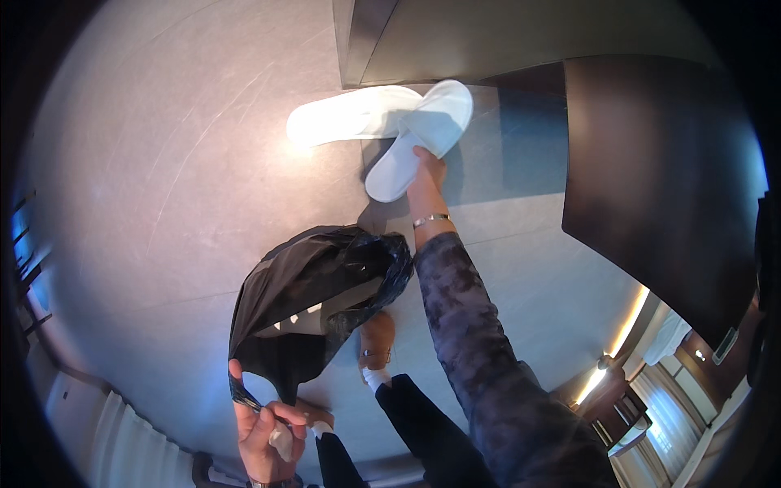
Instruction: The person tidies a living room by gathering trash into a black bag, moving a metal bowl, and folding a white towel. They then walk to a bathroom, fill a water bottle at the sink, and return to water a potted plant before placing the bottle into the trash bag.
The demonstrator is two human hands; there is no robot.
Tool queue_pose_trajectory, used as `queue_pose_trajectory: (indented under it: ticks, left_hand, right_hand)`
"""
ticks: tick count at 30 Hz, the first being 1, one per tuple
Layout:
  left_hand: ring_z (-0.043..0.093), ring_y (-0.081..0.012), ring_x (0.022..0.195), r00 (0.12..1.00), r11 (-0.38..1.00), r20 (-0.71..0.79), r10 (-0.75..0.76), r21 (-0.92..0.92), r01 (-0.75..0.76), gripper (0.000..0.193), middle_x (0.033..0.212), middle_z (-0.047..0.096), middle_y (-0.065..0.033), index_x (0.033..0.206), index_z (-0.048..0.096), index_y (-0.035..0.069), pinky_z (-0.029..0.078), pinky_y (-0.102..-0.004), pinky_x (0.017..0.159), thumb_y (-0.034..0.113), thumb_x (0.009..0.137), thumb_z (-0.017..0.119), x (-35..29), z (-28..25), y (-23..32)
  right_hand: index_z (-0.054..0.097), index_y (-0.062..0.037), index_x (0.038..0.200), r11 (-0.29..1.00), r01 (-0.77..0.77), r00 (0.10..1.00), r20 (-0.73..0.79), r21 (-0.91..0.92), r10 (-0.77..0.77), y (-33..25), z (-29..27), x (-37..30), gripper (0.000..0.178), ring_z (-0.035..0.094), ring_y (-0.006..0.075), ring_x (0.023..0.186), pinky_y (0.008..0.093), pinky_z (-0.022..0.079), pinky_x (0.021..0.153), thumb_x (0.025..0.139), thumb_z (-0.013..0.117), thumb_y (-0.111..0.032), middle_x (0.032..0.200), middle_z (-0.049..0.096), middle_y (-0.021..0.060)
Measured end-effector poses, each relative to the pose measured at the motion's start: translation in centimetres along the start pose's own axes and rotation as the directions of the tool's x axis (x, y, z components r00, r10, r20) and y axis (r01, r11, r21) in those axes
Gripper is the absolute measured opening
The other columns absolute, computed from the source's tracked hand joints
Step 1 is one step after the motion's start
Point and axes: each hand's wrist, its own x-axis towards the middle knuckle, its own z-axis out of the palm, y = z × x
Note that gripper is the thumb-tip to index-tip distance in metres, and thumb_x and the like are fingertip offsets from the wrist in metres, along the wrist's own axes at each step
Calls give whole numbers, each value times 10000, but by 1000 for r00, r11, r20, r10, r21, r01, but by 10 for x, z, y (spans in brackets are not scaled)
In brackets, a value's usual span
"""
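With its thumb on top, my right hand point(427, 172) grips a white open-toed-looking slipper point(443, 118) by its sole, tilted over the floor. A second white slipper point(342, 115) lies on the floor to its left, brightly lit and partly overlapped by the first. My left hand point(264, 443) pinches the edge of a black plastic bag point(285, 285), whose mouth hangs wide. A small crumpled whitish piece point(281, 442), perhaps tissue, is also at the left fingers. Inside the bag something pale shows, but I cannot make out what.
A dark brown door panel point(651, 179) stands open at the right. Grey-brown furniture point(521, 37) borders the top. My feet in brown shoes point(376, 342) stand on the grey tiled floor point(187, 179) below the bag. White curtains point(130, 443) hang at the lower left.
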Motion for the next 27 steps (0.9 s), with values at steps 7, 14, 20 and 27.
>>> queue_pose_trajectory:
  ticks: [7,14,20,27]
  left_hand:
    - [670,-225,566,1000,1000,21,-12,-21,13,754,855,713,-184,1559,147,189,499,-271,420,119,949,584,4,-1,-3]
    - [635,-226,500,1000,1000,4,3,24,-3,715,765,694,-171,1554,172,177,489,-269,413,127,963,572,6,-16,-6]
    - [621,-228,481,999,1000,40,-30,-7,31,742,736,681,-175,1562,96,190,491,-275,411,127,975,546,6,-17,-18]
    - [612,-216,481,999,998,-11,-40,38,41,724,731,681,-175,1562,131,189,464,-256,406,130,964,534,2,-2,-17]
  right_hand:
    - [528,14,1292,656,643,709,630,-395,-317,3,12,-55,574,579,343,1123,415,452,1016,789,746,-157,1197,604,179]
    - [689,-27,1075,-129,923,363,932,-362,-15,-30,37,-51,340,578,388,1117,443,473,956,748,673,-121,1213,607,217]
    - [740,-108,1014,-594,780,349,925,-197,151,-39,108,-19,278,445,356,1301,447,353,1090,761,627,-106,1462,445,152]
    - [716,-120,1034,-619,701,504,860,-355,79,-1,48,18,244,496,350,1180,471,387,1040,803,662,-176,1217,542,119]
